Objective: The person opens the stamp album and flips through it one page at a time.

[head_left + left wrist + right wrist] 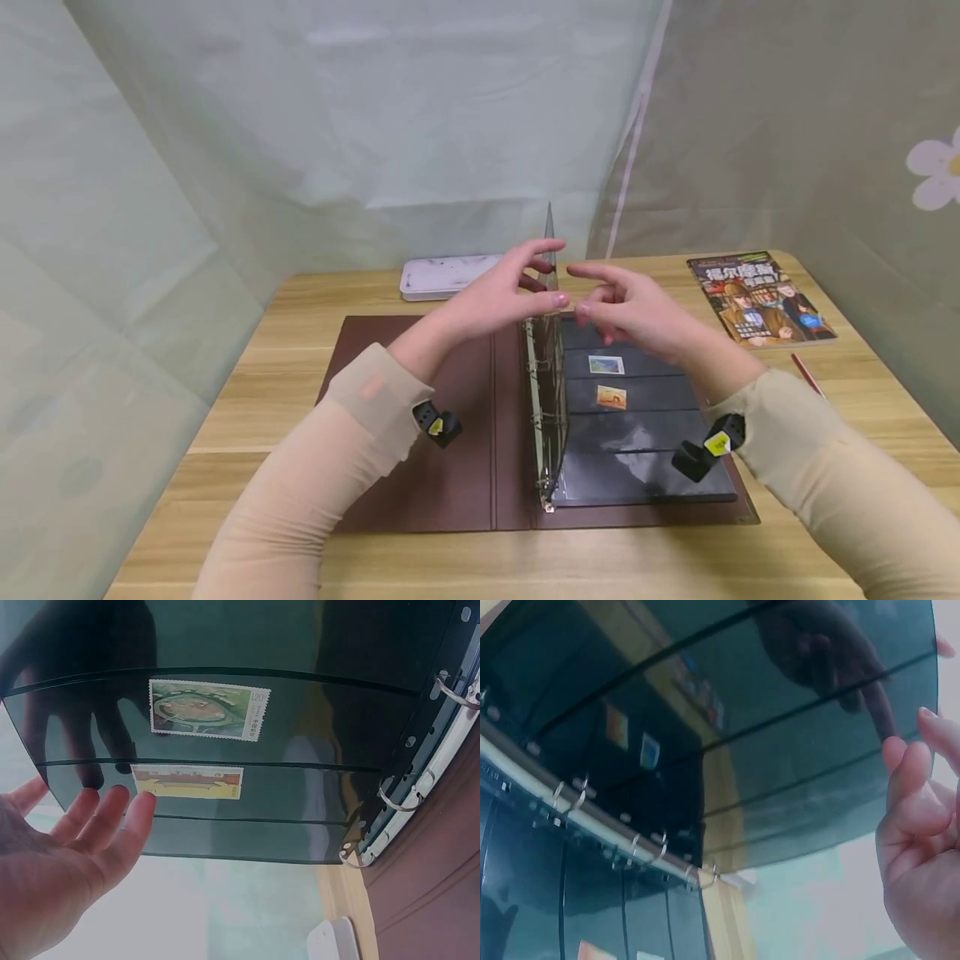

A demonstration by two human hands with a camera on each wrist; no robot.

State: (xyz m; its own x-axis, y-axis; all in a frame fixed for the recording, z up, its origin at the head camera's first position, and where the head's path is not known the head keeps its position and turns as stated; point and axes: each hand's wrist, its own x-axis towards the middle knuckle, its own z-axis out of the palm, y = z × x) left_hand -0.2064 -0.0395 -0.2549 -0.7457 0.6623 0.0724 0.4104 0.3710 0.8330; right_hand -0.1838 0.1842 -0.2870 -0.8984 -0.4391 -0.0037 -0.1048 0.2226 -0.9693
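A brown ring-bound stamp album lies spread on the table. One dark clear-faced page stands upright on its rings, edge-on in the head view. My left hand is at this page's left face, fingers loosely bent, one fingertip past the free edge. My right hand is on the other side, index finger extended, the others bent; a fingertip meets its reflection on the page in the right wrist view. Behind strips on the raised page sit a green stamp and a yellow stamp.
Flat black pages on the right hold a blue stamp and an orange stamp. A pale flat case lies behind the album. At the right are a magazine and a red pencil-like stick.
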